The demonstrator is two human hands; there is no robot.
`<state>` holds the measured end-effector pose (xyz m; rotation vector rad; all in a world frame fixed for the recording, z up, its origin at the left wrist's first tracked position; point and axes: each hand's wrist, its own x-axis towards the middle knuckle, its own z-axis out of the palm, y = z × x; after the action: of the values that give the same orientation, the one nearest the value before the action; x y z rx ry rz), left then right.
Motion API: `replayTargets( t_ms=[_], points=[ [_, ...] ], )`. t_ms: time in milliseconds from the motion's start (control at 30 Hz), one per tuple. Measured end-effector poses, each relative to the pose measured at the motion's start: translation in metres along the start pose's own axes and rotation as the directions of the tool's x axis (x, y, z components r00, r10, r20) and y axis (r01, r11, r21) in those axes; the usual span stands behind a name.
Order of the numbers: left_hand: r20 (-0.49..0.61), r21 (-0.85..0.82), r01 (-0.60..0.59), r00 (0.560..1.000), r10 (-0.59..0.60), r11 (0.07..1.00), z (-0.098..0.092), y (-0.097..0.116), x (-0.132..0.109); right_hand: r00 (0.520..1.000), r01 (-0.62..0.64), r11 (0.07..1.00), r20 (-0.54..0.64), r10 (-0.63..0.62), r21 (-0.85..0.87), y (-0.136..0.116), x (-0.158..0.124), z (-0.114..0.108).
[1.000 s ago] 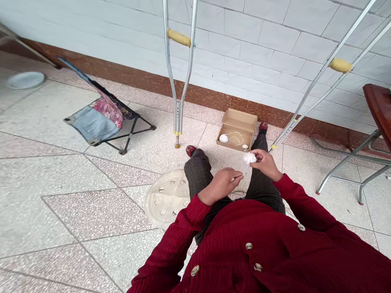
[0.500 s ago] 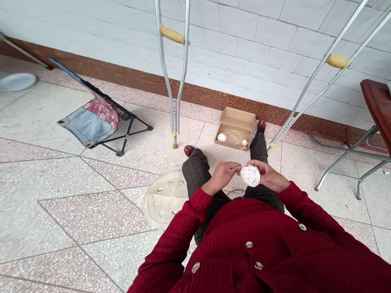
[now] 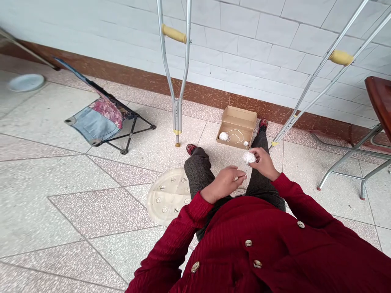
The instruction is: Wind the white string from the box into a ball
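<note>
My right hand grips a small ball of white yarn with its fingers, and part of the ball is hidden behind them. Lower down, my left hand curls over my lap, its fingertips pinched on a thin pale strand that is hard to make out. The hands are apart, a short gap between them. Beyond my feet, an open cardboard box lies on the floor. In it are a white yarn ball, a smaller white ball and loose white string.
Two metal crutches with yellow grips lean on the tiled wall. A low folding seat stands left, and a round ribbed plastic disc lies by my knee. A folding table stands at the right.
My hands have drawn apart. The left hand has dropped lower and away from the yarn ball, while the right hand has lifted the ball slightly and now covers more of it.
</note>
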<state>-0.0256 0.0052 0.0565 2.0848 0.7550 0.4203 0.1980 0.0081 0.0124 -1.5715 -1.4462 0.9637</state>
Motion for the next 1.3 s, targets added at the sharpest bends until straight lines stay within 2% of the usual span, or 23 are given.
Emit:
replayTargets(
  t_ms=[67, 167, 233, 300, 433, 533, 667, 800, 900, 1000, 1067, 1200, 1300],
  points=[
    [-0.076, 0.067, -0.018, 0.997, 0.024, 0.998, -0.014, -0.005, 0.008, 0.981, -0.019, 0.999, 0.195, 0.008, 0.05, 0.0, -0.011, 0.007],
    [-0.131, 0.125, -0.016, 0.991, 0.032, 0.992, -0.029, -0.018, 0.019, 0.901, -0.196, 0.936, 0.431, 0.055, 0.291, -0.009, -0.025, 0.01],
    [-0.141, 0.087, -0.002, 0.99, 0.015, 0.996, -0.031, -0.028, 0.025, 0.878, -0.29, 0.844, 0.477, 0.047, 0.45, -0.019, -0.03, 0.006],
    [-0.133, -0.025, 0.01, 0.991, -0.013, 1.0, -0.025, -0.036, 0.027, 0.882, -0.331, 0.758, 0.471, 0.036, 0.562, -0.029, -0.033, 0.0],
    [-0.113, -0.23, 0.046, 0.991, -0.073, 0.972, 0.002, -0.046, 0.025, 0.874, -0.399, 0.667, 0.481, 0.069, 0.63, -0.05, -0.037, -0.013],
    [-0.075, -0.196, 0.107, 0.99, -0.124, 0.975, 0.018, -0.049, 0.017, 0.89, -0.4, 0.668, 0.441, 0.119, 0.628, -0.062, -0.034, -0.022],
    [-0.024, -0.132, 0.145, 0.989, -0.149, 0.981, 0.027, -0.044, 0.004, 0.928, -0.35, 0.767, 0.31, 0.206, 0.538, -0.069, -0.019, -0.03],
    [0.017, -0.096, 0.136, 0.991, -0.135, 0.986, 0.026, -0.029, -0.003, 0.965, -0.261, 0.859, 0.101, 0.241, 0.44, -0.05, 0.0, -0.019],
    [0.018, -0.001, 0.12, 0.993, -0.12, 0.993, 0.024, -0.018, -0.004, 0.97, -0.235, 0.919, 0.015, 0.243, 0.315, -0.023, 0.006, 0.001],
    [-0.016, 0.157, 0.117, 0.993, -0.116, 0.981, 0.022, -0.013, -0.004, 0.98, -0.195, 0.969, -0.02, 0.2, 0.152, -0.006, 0.005, 0.014],
    [-0.02, 0.244, 0.125, 0.992, -0.124, 0.962, 0.019, -0.011, -0.006, 0.988, -0.148, 0.984, -0.029, 0.151, 0.097, -0.005, 0.004, 0.014],
    [0.014, 0.335, 0.129, 0.99, -0.142, 0.933, 0.01, -0.004, -0.012, 0.987, 0.026, 0.999, -0.156, -0.032, -0.045, -0.021, 0.007, -0.006],
    [0.021, 0.314, 0.067, 0.997, -0.078, 0.947, -0.001, 0.005, -0.015, 0.961, 0.1, 0.966, -0.227, -0.156, -0.238, -0.029, 0.011, -0.018]
  ],
)
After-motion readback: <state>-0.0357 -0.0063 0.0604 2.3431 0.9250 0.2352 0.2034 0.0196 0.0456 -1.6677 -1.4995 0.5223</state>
